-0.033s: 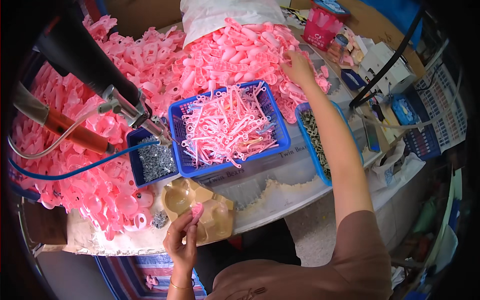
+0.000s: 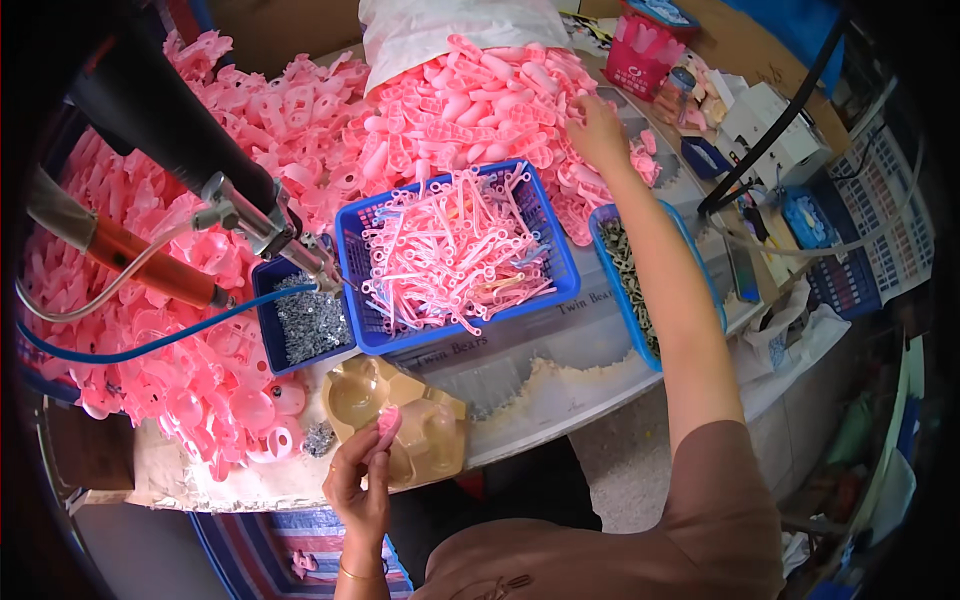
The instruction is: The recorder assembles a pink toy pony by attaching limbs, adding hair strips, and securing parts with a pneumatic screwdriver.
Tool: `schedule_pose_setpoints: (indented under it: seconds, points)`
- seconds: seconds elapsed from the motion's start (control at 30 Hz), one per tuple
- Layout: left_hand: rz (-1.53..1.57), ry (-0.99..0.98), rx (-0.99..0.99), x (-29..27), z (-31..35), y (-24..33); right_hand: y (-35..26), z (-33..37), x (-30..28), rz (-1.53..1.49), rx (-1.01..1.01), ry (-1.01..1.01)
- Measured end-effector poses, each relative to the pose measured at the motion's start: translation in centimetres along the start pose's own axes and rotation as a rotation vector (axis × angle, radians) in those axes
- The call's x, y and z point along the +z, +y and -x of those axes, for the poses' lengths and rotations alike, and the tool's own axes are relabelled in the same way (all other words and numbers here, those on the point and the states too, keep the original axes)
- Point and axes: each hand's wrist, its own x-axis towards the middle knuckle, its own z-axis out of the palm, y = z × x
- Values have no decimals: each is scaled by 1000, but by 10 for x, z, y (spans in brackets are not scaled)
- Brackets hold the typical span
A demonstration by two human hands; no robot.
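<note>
In my left hand (image 2: 356, 492), near the table's front edge, a small pink plastic part (image 2: 389, 421) is pinched between thumb and fingers. That part is just over a tan moulded fixture (image 2: 440, 425) with rounded hollows. My right arm stretches far forward to the right side of a heap of glossy pink plastic parts (image 2: 470, 105). There my right hand (image 2: 600, 138) touches the heap, its thumb and forefinger apart; the other fingers are partly hidden. Between the hands, a blue basket (image 2: 470, 335) holds many thin pink and white sticks with ring ends.
A dark blue bin (image 2: 278, 350) of small metal pieces adjoins the basket. Under my right forearm lies a blue tray (image 2: 652, 362) of greyish small parts. A black-and-metal power tool (image 2: 240, 205) and a blue hose (image 2: 150, 347) hang at left, above more pink parts (image 2: 190, 400).
My left hand has shifted slightly left with the pink part, which is tilted a little differently. My right hand has barely moved at the heap.
</note>
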Motion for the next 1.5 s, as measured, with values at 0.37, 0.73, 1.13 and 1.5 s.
schedule_pose_setpoints:
  seconds: [0.37,0.73,1.13,1.5]
  points:
    - [128,40,-118,6,2,5,-4,16,-24,-96,129,-106]
    - [170,93,-178,5,12,7,1,53,-37,139,-378,-337]
    - [242,141,-244,-1,21,4,46,44,-52,114,60,-759]
    - [-242,27,30,-5,37,2,-6,47,-106,-413,88,-631]
